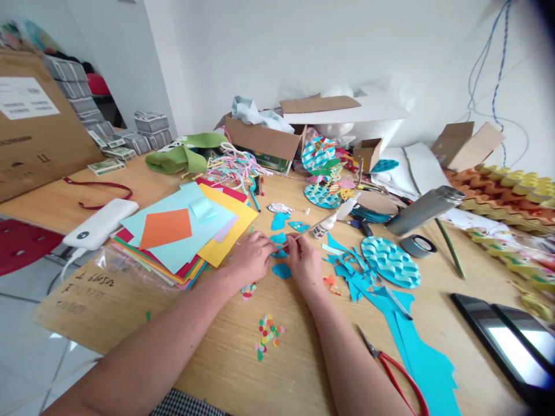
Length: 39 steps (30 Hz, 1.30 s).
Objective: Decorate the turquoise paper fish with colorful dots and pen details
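Several small blue paper fish lie in a column at the table's middle, one blue fish (281, 271) nearest me. My left hand (255, 257) is at their left, fingers closed together at a fish's edge; what they pinch is too small to make out. From the right, my right hand (304, 257) pinches a thin stick (313, 223) that slants up toward a white glue bottle (324, 225). Between the fingertips part of a blue fish shows. Colored paper dots (267, 335) are scattered closer to me, with orange scraps (332, 283) beside my right wrist.
Colored paper sheets (173, 225) and a white power bank (100, 221) lie left. Blue scraps (407, 335), red-handled scissors (401, 375), a wavy blue disc (391, 262), tape roll (418, 245), metal flask (424, 210) and dark tablets (498, 341) lie right. Boxes (262, 138) stand behind.
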### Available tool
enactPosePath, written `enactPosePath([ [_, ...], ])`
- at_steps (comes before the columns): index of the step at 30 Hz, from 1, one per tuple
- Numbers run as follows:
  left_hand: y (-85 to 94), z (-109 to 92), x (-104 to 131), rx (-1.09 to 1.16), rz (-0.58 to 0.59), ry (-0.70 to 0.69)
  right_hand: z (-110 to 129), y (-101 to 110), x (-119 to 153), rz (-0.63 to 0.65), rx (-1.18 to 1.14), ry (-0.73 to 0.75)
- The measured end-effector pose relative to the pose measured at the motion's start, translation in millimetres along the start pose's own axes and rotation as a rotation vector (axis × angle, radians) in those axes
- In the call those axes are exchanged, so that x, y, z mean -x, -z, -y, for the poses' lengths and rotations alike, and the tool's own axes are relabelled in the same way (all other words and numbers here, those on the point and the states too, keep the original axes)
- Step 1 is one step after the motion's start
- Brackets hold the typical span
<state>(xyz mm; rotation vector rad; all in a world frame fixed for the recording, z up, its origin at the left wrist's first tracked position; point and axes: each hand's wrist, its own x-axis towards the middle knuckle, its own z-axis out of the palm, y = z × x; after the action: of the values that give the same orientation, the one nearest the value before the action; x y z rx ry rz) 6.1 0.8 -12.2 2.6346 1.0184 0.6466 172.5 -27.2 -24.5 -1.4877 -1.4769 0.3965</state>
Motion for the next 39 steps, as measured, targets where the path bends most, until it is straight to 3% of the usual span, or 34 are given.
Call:
enactPosePath([
  [19,2.2,-1.5,-1.1,-0.028,-0.047,0.011,1.4,0.6,-0.1,0.002,0.009,-0.004],
  [39,4.1,-1.7,-0.2,-0.076,-0.008,-0.01,1.4,0.4,1.0,0.002,0.058,0.022],
])
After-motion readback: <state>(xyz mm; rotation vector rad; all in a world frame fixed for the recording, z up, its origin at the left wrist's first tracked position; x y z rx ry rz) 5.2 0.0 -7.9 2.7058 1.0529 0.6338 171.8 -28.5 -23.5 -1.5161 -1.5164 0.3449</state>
